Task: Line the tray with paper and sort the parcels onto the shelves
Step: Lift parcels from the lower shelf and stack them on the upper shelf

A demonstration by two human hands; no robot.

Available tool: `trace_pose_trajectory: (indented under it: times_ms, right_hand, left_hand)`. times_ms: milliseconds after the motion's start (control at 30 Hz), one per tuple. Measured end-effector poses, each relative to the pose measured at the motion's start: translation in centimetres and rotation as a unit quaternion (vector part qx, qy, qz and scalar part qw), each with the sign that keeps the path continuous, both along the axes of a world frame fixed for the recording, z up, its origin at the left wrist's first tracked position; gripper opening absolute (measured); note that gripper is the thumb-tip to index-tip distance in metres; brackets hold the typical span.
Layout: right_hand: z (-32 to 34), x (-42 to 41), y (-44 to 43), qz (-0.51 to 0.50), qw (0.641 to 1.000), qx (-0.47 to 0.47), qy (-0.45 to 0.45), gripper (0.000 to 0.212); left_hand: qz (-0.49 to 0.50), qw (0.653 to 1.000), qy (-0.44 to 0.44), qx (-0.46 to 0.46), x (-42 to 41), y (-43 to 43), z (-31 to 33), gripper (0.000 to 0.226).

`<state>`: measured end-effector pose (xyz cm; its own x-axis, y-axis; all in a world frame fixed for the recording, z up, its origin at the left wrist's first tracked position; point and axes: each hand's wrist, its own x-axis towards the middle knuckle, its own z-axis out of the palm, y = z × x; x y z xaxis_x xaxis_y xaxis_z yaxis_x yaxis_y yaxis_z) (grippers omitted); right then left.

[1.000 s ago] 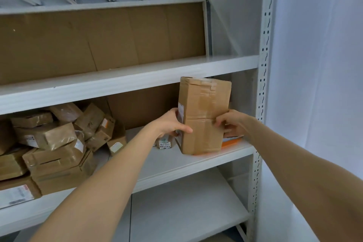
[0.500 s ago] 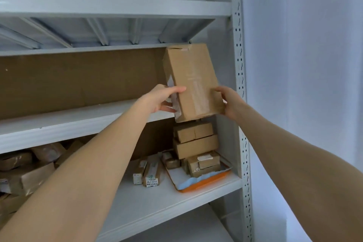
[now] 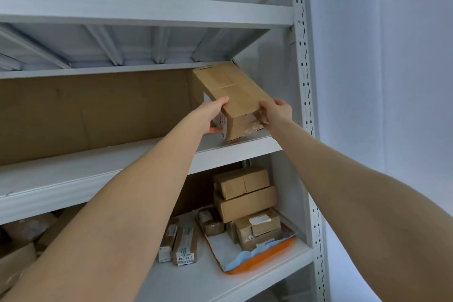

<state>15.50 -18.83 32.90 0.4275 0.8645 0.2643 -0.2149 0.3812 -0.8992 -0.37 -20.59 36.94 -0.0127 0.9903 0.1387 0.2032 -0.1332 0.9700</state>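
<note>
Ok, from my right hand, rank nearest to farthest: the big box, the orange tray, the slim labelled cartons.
1. Big box: held by the right hand, upper shelf.
2. Orange tray: lower shelf, below the hand.
3. Slim labelled cartons: left of tray.

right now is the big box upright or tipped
Tipped: the box leans back into the upper shelf, left hand and right hand gripping its sides.

Both hands, left and right, hold a tilted cardboard parcel on the upper shelf.
</note>
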Motion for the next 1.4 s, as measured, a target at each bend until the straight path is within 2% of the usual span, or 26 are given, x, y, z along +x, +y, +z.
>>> trace_pose_trajectory:
  times_ms: [167,333,500,633,700,933,1000,1067,1233,1400]
  right_hand:
    - [-0.1,-1.2,3.0,-0.047,0.997,-0.027,-0.058,0.045]
    - [-0.9,-1.7,5.2,-0.065,0.994,-0.059,-0.071,0.043]
    - [-1.3,-1.8,6.7,-0.074,0.99,-0.071,-0.101,0.04]
    - [-1.8,-2.2,7.5,-0.079,0.986,-0.07,-0.13,0.056]
    - [-1.9,-2.5,7.5,-0.081,0.983,-0.077,-0.145,0.062]
    - [-2.3,-3.8,6.4,-0.088,0.978,-0.085,-0.169,0.065]
    - [-2.2,-4.3,5.7,-0.099,0.975,-0.088,-0.178,0.067]
    - [-2.0,-4.8,4.6,-0.125,0.966,-0.093,-0.204,0.069]
    - [-2.6,-6.9,1.3,-0.149,0.961,-0.044,-0.227,0.058]
    - [-4.9,-10.3,-1.8,-0.111,0.969,-0.012,-0.219,0.043]
  left_hand:
    - [-0.019,1.0,-0.018,-0.016,0.5,2.8,-0.7,0.037]
    - [-0.037,0.999,-0.008,-0.021,0.9,4.5,-1.2,0.013]
    - [-0.047,0.999,-0.001,-0.013,1.1,6.0,-1.9,0.024]
    - [-0.071,0.997,-0.013,-0.008,1.2,5.9,-2.0,0.03]
    - [-0.085,0.996,-0.019,-0.01,1.3,5.6,-2.0,0.041]
    - [-0.106,0.994,-0.017,-0.011,0.8,3.6,-2.1,0.055]
    - [-0.109,0.994,-0.015,-0.006,0.6,2.6,-2.1,0.049]
    - [-0.091,0.996,0.0,0.012,0.2,1.7,-2.1,0.03]
    - [-0.005,0.997,-0.046,0.067,-2.5,-0.2,-2.4,0.017]
    - [-0.028,0.997,-0.058,0.052,-6.5,-4.1,-4.5,0.025]
